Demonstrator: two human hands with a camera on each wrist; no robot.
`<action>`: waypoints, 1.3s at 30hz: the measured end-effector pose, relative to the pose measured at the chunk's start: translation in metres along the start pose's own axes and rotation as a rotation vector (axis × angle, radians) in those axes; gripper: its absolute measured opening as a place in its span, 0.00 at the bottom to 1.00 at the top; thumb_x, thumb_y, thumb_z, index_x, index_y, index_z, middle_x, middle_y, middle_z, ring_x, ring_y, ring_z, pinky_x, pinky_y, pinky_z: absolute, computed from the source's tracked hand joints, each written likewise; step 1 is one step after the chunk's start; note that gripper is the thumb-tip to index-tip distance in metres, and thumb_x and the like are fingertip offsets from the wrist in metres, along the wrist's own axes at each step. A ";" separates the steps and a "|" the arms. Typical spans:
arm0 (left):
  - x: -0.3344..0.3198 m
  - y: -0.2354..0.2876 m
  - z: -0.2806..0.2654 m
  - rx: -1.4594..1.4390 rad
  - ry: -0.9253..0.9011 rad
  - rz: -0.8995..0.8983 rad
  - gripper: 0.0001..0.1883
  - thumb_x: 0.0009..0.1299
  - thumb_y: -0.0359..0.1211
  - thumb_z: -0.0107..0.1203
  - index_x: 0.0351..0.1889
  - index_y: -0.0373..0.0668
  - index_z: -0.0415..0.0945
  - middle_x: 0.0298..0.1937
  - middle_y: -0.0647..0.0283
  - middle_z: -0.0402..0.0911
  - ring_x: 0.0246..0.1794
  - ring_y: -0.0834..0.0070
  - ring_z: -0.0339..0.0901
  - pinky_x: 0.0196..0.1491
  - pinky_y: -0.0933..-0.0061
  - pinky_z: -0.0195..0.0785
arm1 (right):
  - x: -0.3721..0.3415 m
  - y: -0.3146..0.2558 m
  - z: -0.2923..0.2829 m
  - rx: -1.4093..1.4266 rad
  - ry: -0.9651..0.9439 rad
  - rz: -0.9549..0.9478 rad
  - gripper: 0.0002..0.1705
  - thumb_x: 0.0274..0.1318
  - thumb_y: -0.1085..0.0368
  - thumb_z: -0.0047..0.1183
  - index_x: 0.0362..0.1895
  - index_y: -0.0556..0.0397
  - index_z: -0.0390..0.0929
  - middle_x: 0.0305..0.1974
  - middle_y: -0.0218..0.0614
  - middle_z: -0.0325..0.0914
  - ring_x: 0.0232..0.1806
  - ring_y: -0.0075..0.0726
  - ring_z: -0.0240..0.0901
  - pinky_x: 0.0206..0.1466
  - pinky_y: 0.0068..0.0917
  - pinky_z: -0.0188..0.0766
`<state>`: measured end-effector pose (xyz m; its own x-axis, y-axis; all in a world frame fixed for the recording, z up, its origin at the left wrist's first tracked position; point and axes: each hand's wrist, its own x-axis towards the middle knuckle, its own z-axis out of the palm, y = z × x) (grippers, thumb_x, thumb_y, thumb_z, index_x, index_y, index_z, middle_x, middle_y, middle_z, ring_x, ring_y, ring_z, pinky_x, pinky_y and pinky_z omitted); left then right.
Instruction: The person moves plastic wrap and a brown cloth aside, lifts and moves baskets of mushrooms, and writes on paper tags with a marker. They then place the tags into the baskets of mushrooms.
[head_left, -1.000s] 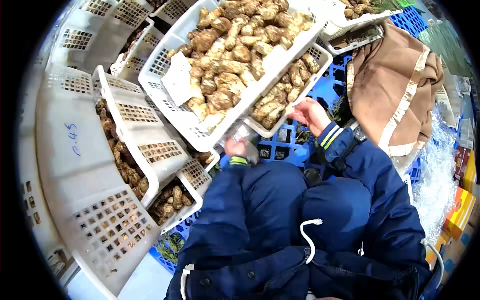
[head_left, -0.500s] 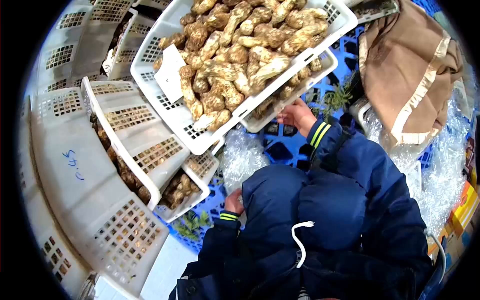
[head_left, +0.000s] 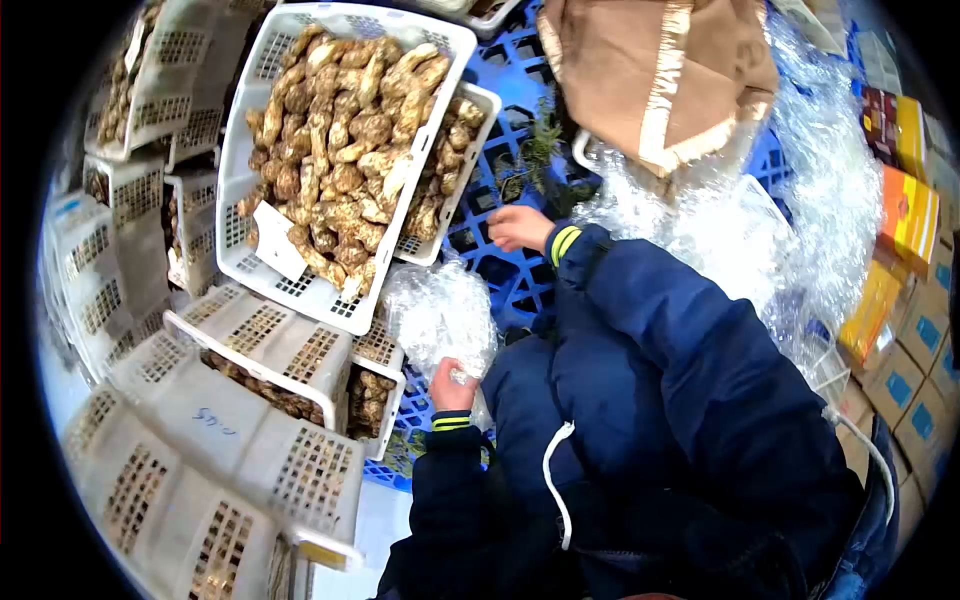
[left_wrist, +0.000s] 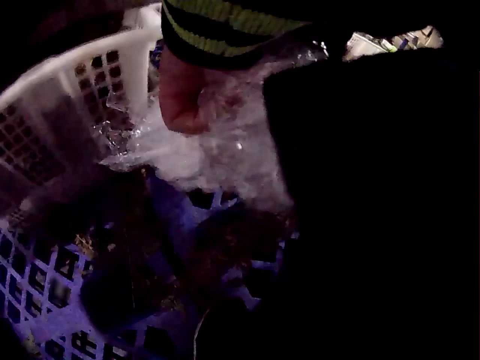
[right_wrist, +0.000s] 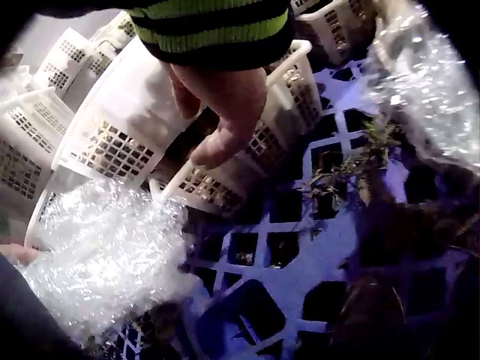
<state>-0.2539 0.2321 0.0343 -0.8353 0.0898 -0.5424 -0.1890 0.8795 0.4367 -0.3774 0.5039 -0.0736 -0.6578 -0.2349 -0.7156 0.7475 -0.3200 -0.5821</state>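
Right hand (head_left: pixel 522 229) has drawn off the lower basket (head_left: pixel 465 190), fingers loosely curled. Left hand's (head_left: pixel 447 387) fingers grip plastic wrap (head_left: pixel 440 312), stretching lengthwise away from the knees (head_left: pixel 518 375).

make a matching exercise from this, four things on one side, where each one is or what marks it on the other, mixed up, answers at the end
Things
1. brown cloth
2. paper slip
3. small clump of clear plastic
4. blue grating

Places and marks
A. touching the left hand
B. green sprigs lie on it
C. has pale, shiny trim
D. lies on knobbly brown pieces in the large white basket

Right pairs: 1-C, 2-D, 3-A, 4-B
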 end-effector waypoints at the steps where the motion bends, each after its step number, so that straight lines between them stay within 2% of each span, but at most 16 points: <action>1: -0.002 0.011 -0.014 -0.042 0.007 -0.040 0.17 0.39 0.29 0.61 0.25 0.44 0.65 0.24 0.56 0.72 0.28 0.57 0.71 0.32 0.69 0.62 | -0.023 -0.002 -0.011 0.033 0.028 0.037 0.17 0.44 0.64 0.49 0.40 0.59 0.70 0.25 0.36 0.73 0.25 0.25 0.70 0.27 0.22 0.69; 2: -0.006 0.021 -0.024 -0.090 0.006 -0.078 0.17 0.39 0.29 0.61 0.26 0.44 0.65 0.24 0.56 0.72 0.28 0.58 0.70 0.32 0.69 0.63 | -0.041 0.016 -0.026 -0.120 0.219 -0.025 0.15 0.44 0.65 0.49 0.38 0.58 0.70 0.24 0.37 0.74 0.24 0.33 0.71 0.28 0.27 0.69; 4: -0.007 0.034 -0.034 -0.171 0.014 -0.030 0.14 0.43 0.29 0.57 0.29 0.41 0.66 0.28 0.61 0.73 0.28 0.74 0.70 0.34 0.73 0.64 | -0.111 0.001 -0.043 -0.959 0.631 -0.404 0.18 0.40 0.66 0.51 0.40 0.55 0.68 0.35 0.47 0.70 0.38 0.54 0.66 0.43 0.36 0.64; 5: -0.006 0.043 -0.035 -0.241 0.020 -0.002 0.15 0.45 0.28 0.56 0.31 0.40 0.67 0.30 0.63 0.74 0.29 0.75 0.70 0.35 0.74 0.64 | -0.143 -0.015 -0.048 -1.012 0.643 -0.484 0.22 0.37 0.64 0.53 0.42 0.55 0.66 0.43 0.47 0.66 0.45 0.51 0.63 0.47 0.35 0.61; 8: -0.002 0.076 -0.037 -0.543 -0.062 -0.041 0.16 0.46 0.25 0.54 0.35 0.37 0.68 0.33 0.64 0.74 0.32 0.77 0.70 0.37 0.76 0.64 | -0.209 -0.037 -0.048 -1.162 0.855 -0.502 0.32 0.33 0.64 0.56 0.50 0.51 0.63 0.54 0.44 0.56 0.58 0.49 0.50 0.57 0.43 0.49; 10: -0.005 0.113 -0.049 -0.812 -0.178 -0.170 0.19 0.47 0.22 0.51 0.40 0.36 0.67 0.38 0.63 0.73 0.37 0.76 0.70 0.41 0.78 0.63 | -0.229 -0.034 -0.059 -1.192 1.014 -0.369 0.40 0.30 0.61 0.60 0.55 0.47 0.59 0.58 0.43 0.51 0.62 0.49 0.42 0.59 0.49 0.43; 12: -0.013 0.146 -0.056 -0.812 -0.254 -0.061 0.23 0.46 0.21 0.49 0.44 0.35 0.66 0.41 0.61 0.73 0.39 0.75 0.70 0.41 0.77 0.64 | -0.226 -0.013 -0.090 -1.205 1.179 -0.181 0.48 0.27 0.58 0.62 0.59 0.39 0.54 0.60 0.44 0.47 0.63 0.50 0.40 0.58 0.54 0.42; 14: -0.020 0.160 -0.052 -0.898 -0.346 -0.094 0.27 0.46 0.21 0.49 0.48 0.33 0.63 0.42 0.60 0.72 0.39 0.73 0.70 0.42 0.76 0.64 | -0.210 0.002 -0.116 -1.098 1.166 -0.038 0.42 0.29 0.57 0.61 0.56 0.37 0.58 0.59 0.44 0.50 0.61 0.50 0.45 0.54 0.52 0.50; 16: -0.020 0.161 -0.038 -0.851 -0.414 -0.117 0.27 0.46 0.21 0.48 0.49 0.33 0.62 0.42 0.59 0.72 0.39 0.72 0.71 0.41 0.76 0.65 | -0.187 0.024 -0.138 -1.116 0.926 -0.010 0.26 0.35 0.56 0.56 0.44 0.46 0.69 0.44 0.45 0.68 0.48 0.49 0.62 0.47 0.40 0.61; 20: -0.015 0.187 -0.023 -0.947 -0.470 -0.274 0.22 0.49 0.21 0.48 0.46 0.37 0.64 0.40 0.61 0.72 0.38 0.74 0.70 0.41 0.76 0.63 | -0.198 0.018 -0.098 -0.607 0.830 -0.274 0.10 0.40 0.62 0.50 0.24 0.55 0.68 0.19 0.40 0.69 0.22 0.44 0.68 0.26 0.33 0.63; 26: -0.029 0.256 -0.039 -1.080 -0.841 -0.373 0.27 0.61 0.39 0.50 0.55 0.41 0.52 0.48 0.58 0.65 0.46 0.69 0.67 0.43 0.66 0.65 | -0.335 -0.069 -0.008 -0.435 0.465 -0.486 0.05 0.37 0.68 0.45 0.23 0.53 0.64 0.17 0.46 0.65 0.21 0.51 0.64 0.22 0.37 0.59; 30: -0.028 0.259 -0.035 -0.816 -0.972 -0.546 0.27 0.63 0.49 0.45 0.52 0.40 0.58 0.48 0.57 0.67 0.47 0.70 0.66 0.44 0.64 0.64 | -0.340 -0.098 0.002 -0.402 0.413 -0.676 0.05 0.33 0.69 0.45 0.21 0.53 0.64 0.17 0.43 0.64 0.21 0.51 0.63 0.22 0.39 0.56; 32: -0.035 0.282 -0.050 -1.076 -1.063 -0.530 0.29 0.64 0.53 0.40 0.53 0.38 0.59 0.50 0.55 0.66 0.51 0.67 0.65 0.49 0.63 0.62 | -0.340 -0.110 0.028 -0.454 0.482 -0.843 0.05 0.33 0.67 0.46 0.20 0.52 0.65 0.15 0.41 0.65 0.20 0.51 0.64 0.23 0.40 0.57; 35: -0.055 0.270 -0.093 -1.196 -1.059 -0.591 0.27 0.65 0.46 0.40 0.55 0.35 0.56 0.51 0.55 0.66 0.53 0.65 0.62 0.53 0.64 0.59 | -0.370 -0.119 0.061 -0.489 0.272 -0.740 0.04 0.35 0.66 0.45 0.22 0.50 0.67 0.17 0.40 0.66 0.23 0.48 0.65 0.28 0.40 0.60; 38: -0.069 0.257 -0.132 -0.877 -1.020 -0.544 0.24 0.64 0.36 0.44 0.56 0.34 0.56 0.52 0.57 0.66 0.51 0.67 0.64 0.52 0.66 0.60 | -0.397 -0.111 0.111 -0.528 0.050 -0.550 0.07 0.44 0.66 0.44 0.32 0.51 0.69 0.25 0.40 0.71 0.30 0.45 0.69 0.34 0.35 0.66; 39: -0.064 0.242 -0.143 -0.616 -0.931 -0.361 0.24 0.60 0.29 0.45 0.55 0.33 0.56 0.51 0.58 0.66 0.48 0.68 0.67 0.49 0.69 0.62 | -0.403 -0.111 0.113 -0.307 0.070 -0.750 0.09 0.47 0.65 0.45 0.34 0.52 0.70 0.28 0.40 0.71 0.31 0.44 0.70 0.35 0.33 0.66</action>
<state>-0.3195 0.3721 0.2771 -0.0305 0.4128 -0.9103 -0.7692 0.5719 0.2851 -0.2061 0.5302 0.3232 -0.9939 0.0031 -0.1099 0.1090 -0.1014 -0.9889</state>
